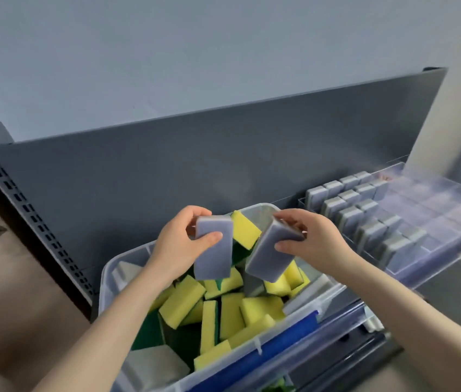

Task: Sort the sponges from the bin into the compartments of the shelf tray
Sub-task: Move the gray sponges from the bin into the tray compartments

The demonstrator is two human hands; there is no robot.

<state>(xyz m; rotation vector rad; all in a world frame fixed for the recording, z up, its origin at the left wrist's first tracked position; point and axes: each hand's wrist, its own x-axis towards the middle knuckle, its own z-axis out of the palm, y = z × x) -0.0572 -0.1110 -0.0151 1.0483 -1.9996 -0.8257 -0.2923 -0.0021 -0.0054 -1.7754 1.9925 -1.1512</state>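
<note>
Two sponges are up in the air, just above the bin. The left sponge, grey, hangs upright, pinched near its top between the thumb and fingers of the left hand. The right sponge, grey too, is tilted, and the right hand grips its upper end. The pair sit close together but apart, as far as I can see.

Below them the bin is far from finished. There's a heap of yellow sponges with green backs, plus a few pale sponges at the edges.

Over to the right, the clear tray on the shelf holds filed sponges, grey ones standing on edge in rows at its left end. The lanes further right look unfilled, though that part is blurred.

So I'd call it early to middle. The grey lanes are well under way, these two have yet to be slotted in, and no yellow one shows in the tray.
</note>
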